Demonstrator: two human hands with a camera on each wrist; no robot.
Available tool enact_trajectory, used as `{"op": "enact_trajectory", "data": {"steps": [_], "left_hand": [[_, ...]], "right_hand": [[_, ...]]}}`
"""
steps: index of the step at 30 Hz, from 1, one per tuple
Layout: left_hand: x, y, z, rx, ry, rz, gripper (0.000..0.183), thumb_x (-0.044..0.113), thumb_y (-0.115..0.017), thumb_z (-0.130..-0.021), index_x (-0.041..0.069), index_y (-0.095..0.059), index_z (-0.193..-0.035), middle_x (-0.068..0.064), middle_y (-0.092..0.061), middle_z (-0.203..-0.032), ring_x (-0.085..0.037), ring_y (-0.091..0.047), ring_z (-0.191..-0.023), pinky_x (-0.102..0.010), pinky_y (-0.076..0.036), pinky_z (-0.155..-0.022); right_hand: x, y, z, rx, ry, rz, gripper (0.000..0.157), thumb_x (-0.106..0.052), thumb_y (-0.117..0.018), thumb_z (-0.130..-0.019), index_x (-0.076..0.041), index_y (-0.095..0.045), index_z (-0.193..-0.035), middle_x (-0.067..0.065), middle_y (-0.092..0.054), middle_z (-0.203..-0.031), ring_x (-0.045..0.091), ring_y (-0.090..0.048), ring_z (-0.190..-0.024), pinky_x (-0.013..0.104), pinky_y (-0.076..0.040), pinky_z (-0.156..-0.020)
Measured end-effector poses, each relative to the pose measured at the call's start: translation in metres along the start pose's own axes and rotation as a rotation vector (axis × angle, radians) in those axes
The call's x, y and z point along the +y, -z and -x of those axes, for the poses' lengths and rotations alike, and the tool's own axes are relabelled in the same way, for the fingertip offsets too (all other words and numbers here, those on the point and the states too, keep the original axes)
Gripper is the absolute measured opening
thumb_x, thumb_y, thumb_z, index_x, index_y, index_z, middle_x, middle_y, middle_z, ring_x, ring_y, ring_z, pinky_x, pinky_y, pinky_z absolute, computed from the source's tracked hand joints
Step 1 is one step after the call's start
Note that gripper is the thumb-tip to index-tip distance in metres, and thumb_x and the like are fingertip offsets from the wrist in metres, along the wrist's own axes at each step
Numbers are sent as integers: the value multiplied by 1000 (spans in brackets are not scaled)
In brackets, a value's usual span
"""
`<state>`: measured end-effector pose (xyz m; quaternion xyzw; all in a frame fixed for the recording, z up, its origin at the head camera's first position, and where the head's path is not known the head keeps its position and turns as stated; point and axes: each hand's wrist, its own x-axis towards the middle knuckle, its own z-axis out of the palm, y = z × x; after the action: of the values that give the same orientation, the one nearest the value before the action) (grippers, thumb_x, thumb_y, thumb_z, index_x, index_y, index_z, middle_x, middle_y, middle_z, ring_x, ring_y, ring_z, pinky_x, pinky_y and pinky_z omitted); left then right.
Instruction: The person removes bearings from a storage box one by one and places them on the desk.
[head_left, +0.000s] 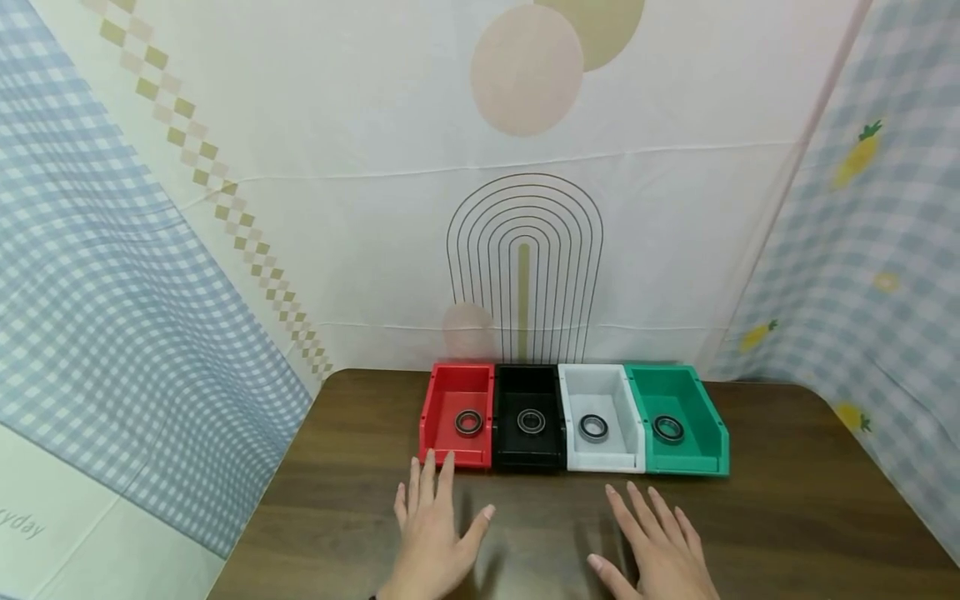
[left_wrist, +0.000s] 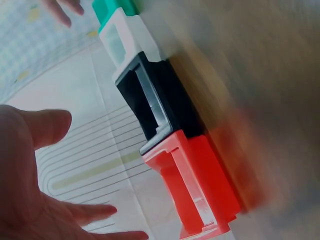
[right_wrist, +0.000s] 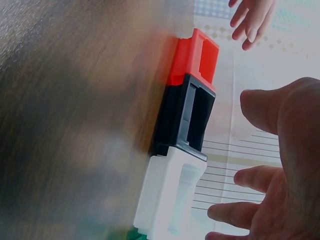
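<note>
Four bins would be several; a red bin [head_left: 457, 377], a black bin [head_left: 528, 457], a white bin [head_left: 606, 461] and a green bin [head_left: 693, 463] stand side by side. Each has one ring-shaped bearing lying in it: bearing [head_left: 468, 412] in red, bearing [head_left: 531, 411] in black, bearing [head_left: 594, 417] in white, bearing [head_left: 668, 418] in green. My left hand [head_left: 435, 533] spreads its fingers just before the red bin, fingertips overlapping its front edge in the head view. My right hand [head_left: 660, 546] spreads in front of the white and green bins. Both hands hold nothing.
The bins stand along the back of a brown wooden table [head_left: 345, 492]. Behind them hangs a white patterned cloth [head_left: 375, 250], with a blue checked cloth [head_left: 187, 333] at left and a checked pineapple-print cloth [head_left: 840, 275] at right.
</note>
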<state>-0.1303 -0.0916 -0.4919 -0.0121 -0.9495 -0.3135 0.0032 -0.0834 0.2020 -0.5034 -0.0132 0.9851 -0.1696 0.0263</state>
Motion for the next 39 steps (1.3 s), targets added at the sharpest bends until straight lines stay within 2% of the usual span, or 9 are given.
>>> {"op": "enact_trajectory", "data": {"steps": [4, 9, 16, 20, 25, 31, 34, 37, 39], "left_hand": [[-5, 1, -12, 72, -27, -21, 99, 51, -78, -93, 5, -31, -167, -25, -21, -177, -52, -12, -164, -81, -11, -123], [-14, 9, -39, 136, -21, -34, 97, 50, -71, -98, -1, -27, -167, -29, -20, -176, -53, -12, -163, -79, -11, -124], [-29, 17, -81, 213, 7, -18, 85, 40, -65, -103, -11, -31, -162, -36, -27, -169, -55, -26, -157, -76, -21, -121], [-36, 19, -103, 211, 36, -35, 82, 37, -66, -102, -13, -33, -159, -36, -35, -162, -53, -36, -148, -71, -30, -118], [-43, 21, -123, 155, 81, -54, 74, 33, -63, -103, -18, -40, -152, -40, -44, -149, -52, -44, -133, -65, -43, -110], [-55, 13, -145, 88, 144, -11, 59, 26, -61, -102, -14, -51, -145, -35, -53, -131, -46, -55, -115, -58, -52, -96], [-71, -2, -162, 94, 111, 42, 42, 21, -60, -99, -10, -63, -127, -27, -63, -109, -37, -63, -90, -50, -56, -77], [-86, -17, -176, 115, 86, 78, 25, 20, -57, -96, -1, -68, -105, -15, -67, -85, -28, -61, -71, -41, -50, -61], [-89, -22, -179, 124, 89, 93, 19, 20, -56, -95, 5, -68, -96, -10, -66, -78, -25, -58, -67, -38, -45, -57]], "right_hand": [[0, 0, 1, 27, 20, 5, 93, -78, -63, -92, -21, -46, -163, 22, -48, -165, 55, -39, -152, 80, -26, -118], [1, 0, 2, 36, 31, 6, 91, -76, -64, -92, -20, -47, -163, 22, -49, -164, 54, -40, -152, 79, -27, -117], [0, -1, 2, 34, 36, 4, 92, -76, -63, -92, -20, -46, -163, 22, -50, -164, 55, -40, -152, 80, -28, -117], [-1, -1, 5, 63, 48, -5, 89, -74, -64, -93, -20, -47, -163, 21, -51, -163, 53, -42, -151, 79, -29, -117], [-1, -1, 8, 95, 63, 2, 87, -71, -66, -93, -20, -48, -162, 21, -53, -161, 53, -43, -150, 78, -31, -116], [-3, 0, 10, 115, 83, 8, 86, -71, -66, -94, -20, -48, -162, 21, -54, -161, 52, -44, -150, 77, -32, -116], [-5, 2, 10, 103, 82, 6, 87, -71, -66, -94, -21, -48, -162, 21, -53, -162, 53, -43, -151, 77, -32, -117], [-6, 3, 10, 74, 73, 2, 88, -72, -65, -94, -20, -46, -163, 22, -51, -163, 54, -41, -152, 78, -30, -117], [-6, 3, 9, 55, 71, -1, 89, -72, -65, -94, -20, -45, -163, 23, -50, -163, 54, -40, -152, 79, -30, -118]]}}
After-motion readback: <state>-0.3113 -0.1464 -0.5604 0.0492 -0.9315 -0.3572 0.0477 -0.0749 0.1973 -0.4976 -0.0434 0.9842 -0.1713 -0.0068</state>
